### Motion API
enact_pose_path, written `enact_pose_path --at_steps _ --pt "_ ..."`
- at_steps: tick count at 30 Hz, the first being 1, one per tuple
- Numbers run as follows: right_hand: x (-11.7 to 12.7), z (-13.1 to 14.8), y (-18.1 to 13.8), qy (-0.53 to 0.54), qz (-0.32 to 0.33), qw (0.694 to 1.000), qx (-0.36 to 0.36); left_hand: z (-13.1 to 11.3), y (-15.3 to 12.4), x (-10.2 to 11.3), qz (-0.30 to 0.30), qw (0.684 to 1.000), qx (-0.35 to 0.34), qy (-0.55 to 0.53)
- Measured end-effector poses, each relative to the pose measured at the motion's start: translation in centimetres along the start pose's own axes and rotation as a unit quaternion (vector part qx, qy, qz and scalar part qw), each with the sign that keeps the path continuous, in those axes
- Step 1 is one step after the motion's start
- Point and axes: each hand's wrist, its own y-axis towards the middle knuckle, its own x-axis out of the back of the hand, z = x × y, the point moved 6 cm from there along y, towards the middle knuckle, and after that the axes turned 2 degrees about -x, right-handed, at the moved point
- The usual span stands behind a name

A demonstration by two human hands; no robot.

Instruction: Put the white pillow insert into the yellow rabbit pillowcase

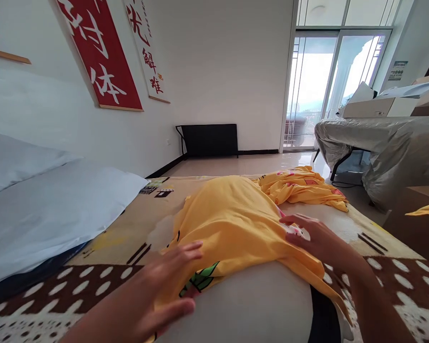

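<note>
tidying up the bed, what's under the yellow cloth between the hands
The near part of a white pillow, with a dark side band, shows below the yellow cloth. The rest underneath is covered and can't be seen.

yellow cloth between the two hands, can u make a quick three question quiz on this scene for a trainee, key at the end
1. Fill the gap: the green print on the spread yellow cloth is nearest the person's ____ hand.
2. Where is the bunched yellow fabric? A) on the floor B) beyond the right hand C) on the wall
3. True or false: the white pillow is wholly hidden by the spread yellow cloth.

Key: 1. the left hand; 2. B; 3. false, the near end of the white pillow is bare.
</note>
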Motion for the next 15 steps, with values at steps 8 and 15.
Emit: enact_pose_path --at_steps 8,15 --pt "-2.9 3.7 -2.0 -0.064 0.150 0.979 0.126 -1.7 1.7 -3.1 0.058 0.997 0.007 0.055" --pt "-1.8 2.8 -0.9 -0.087 0.047 0.988 0.117 -1.5 3.9 -3.1 0.030 0.989 0.074 0.122"
